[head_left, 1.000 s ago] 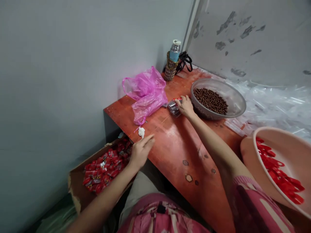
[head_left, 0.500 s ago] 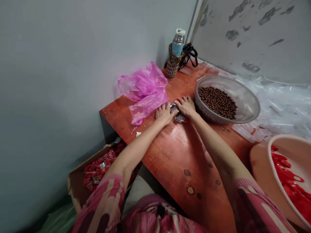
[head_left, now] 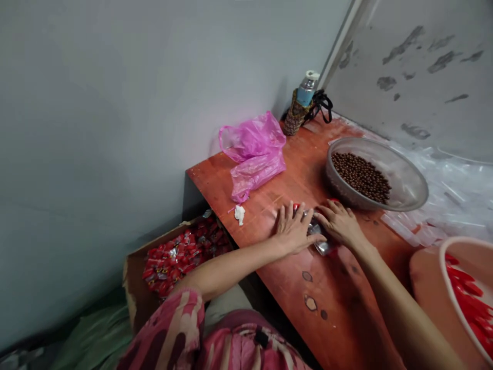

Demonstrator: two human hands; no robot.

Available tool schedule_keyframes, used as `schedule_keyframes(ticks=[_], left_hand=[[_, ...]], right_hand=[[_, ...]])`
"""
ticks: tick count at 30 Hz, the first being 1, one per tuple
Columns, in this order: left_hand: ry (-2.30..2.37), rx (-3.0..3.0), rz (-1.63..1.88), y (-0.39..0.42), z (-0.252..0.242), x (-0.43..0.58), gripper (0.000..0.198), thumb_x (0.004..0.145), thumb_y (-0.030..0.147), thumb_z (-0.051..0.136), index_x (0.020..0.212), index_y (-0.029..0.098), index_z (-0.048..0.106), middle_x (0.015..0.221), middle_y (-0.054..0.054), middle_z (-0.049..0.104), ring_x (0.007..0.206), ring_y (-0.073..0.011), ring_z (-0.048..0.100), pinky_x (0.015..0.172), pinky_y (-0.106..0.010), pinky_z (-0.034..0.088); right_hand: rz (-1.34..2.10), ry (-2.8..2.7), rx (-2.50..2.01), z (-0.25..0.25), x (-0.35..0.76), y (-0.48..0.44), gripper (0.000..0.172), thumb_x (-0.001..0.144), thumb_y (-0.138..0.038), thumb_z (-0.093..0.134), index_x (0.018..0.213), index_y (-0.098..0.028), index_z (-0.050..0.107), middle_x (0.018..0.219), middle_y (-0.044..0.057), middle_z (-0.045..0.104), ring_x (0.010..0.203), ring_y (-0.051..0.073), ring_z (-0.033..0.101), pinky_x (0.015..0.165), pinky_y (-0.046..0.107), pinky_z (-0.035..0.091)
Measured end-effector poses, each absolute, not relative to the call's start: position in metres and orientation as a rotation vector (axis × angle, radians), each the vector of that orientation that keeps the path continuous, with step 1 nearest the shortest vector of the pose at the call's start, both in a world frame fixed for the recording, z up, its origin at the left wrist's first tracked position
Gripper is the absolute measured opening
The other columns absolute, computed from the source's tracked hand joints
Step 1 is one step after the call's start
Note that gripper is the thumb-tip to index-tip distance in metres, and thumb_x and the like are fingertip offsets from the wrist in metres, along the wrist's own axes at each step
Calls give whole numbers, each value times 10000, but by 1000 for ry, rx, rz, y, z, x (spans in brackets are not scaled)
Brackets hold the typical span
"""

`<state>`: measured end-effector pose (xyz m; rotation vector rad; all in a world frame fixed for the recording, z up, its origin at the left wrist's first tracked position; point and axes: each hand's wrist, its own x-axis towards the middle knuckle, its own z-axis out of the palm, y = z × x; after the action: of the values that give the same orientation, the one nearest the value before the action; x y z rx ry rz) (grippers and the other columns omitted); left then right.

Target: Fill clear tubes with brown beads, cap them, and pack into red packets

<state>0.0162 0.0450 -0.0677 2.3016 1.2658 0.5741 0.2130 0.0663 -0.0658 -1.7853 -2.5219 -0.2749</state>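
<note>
Both my hands lie on a small pile of clear-and-red packets on the red wooden table. My left hand rests flat over the pile's left side with its fingers spread. My right hand covers the right side, fingers bent down onto the packets. Most of the pile is hidden under the hands. Just behind my right hand stands a metal bowl of small brown balls.
A pink plastic bag and a white scrap lie at the table's left. A bottle in a woven holder stands in the corner. A cardboard box of red packets sits below left. A pink basin with red pieces is at right, clear plastic sleeves behind.
My left hand came up from beside the box and joined the right on the packets. Both hands then slid the pile toward me along the table, away from the pink bag.
</note>
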Motion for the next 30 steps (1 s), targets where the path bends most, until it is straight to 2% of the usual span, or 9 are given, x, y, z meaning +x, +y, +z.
schedule_keyframes(ticks=[6, 9, 11, 14, 17, 20, 23, 26, 30], left_hand=[[1370, 2276, 1134, 127, -20, -71, 406, 947, 305, 317, 1211, 121, 566, 1220, -156, 596, 1241, -247, 475, 1085, -385, 311], [1618, 2217, 1076, 183, -14, -114, 433, 926, 163, 252, 1275, 118, 505, 1248, -153, 583, 1257, -235, 456, 1100, -425, 265], [1739, 2259, 832, 209, -19, -135, 450, 912, 177, 324, 1345, 157, 443, 1240, -134, 604, 1344, -267, 352, 1127, -539, 114], [1887, 2259, 486, 231, -31, -161, 388, 872, 251, 464, 1241, 186, 564, 1058, -127, 691, 1389, -341, 241, 1049, -672, -71], [2102, 2202, 398, 238, -39, -184, 253, 862, 250, 475, 878, 176, 716, 851, -132, 707, 1320, -375, 335, 1024, -691, -63], [2263, 2225, 334, 237, -35, -195, 323, 884, 229, 435, 754, 145, 718, 780, -140, 690, 1173, -366, 480, 1030, -681, -16], [2259, 2323, 328, 231, -25, -186, 252, 859, 184, 479, 783, 107, 706, 787, -142, 682, 1143, -360, 487, 1053, -652, 21], [1977, 2517, 601, 229, -13, -162, 257, 880, 217, 465, 955, 97, 679, 978, -162, 667, 1175, -330, 461, 1085, -560, 137], [1827, 2508, 771, 249, -10, -130, 522, 871, 323, 516, 1349, 127, 446, 1357, -194, 478, 1323, -347, 326, 1089, -532, 173]], right_hand=[[-252, -2438, -1464, -13, 139, 123, 492, 892, -353, 445, 1316, -105, 482, 1376, 190, 486, 1271, 292, 452, 1063, 493, 326], [-250, -2696, -1173, -4, 71, 165, 560, 838, -202, 483, 1384, -98, 410, 1460, 157, 391, 1364, 292, 320, 1111, 480, 243], [-263, -2840, -1055, -7, 38, 190, 560, 820, -133, 462, 1378, -109, 426, 1415, 142, 459, 1350, 281, 336, 1120, 477, 201], [-346, -3049, -1091, -12, 33, 224, 388, 840, -119, 403, 1151, -163, 631, 1055, 99, 694, 1115, 235, 532, 1108, 451, 209], [-447, -3102, -1232, -6, 76, 249, 305, 827, -133, 407, 866, -196, 703, 871, 78, 712, 957, 219, 568, 1064, 453, 254], [-490, -3040, -1396, 9, 129, 262, 298, 772, -86, 404, 765, -148, 696, 834, 153, 705, 962, 278, 568, 984, 569, 278], [-446, -2929, -1681, 24, 152, 262, 323, 699, -90, 456, 900, -175, 695, 955, 128, 715, 997, 279, 581, 932, 549, 332], [-453, -2752, -1714, 34, 132, 255, 400, 755, -123, 432, 1083, -179, 653, 1098, 111, 687, 990, 246, 611, 908, 423, 385], [-286, -2760, -1475, 28, 74, 248, 428, 826, -108, 361, 1169, -175, 609, 1168, 105, 658, 1004, 226, 622, 833, 315, 431]])
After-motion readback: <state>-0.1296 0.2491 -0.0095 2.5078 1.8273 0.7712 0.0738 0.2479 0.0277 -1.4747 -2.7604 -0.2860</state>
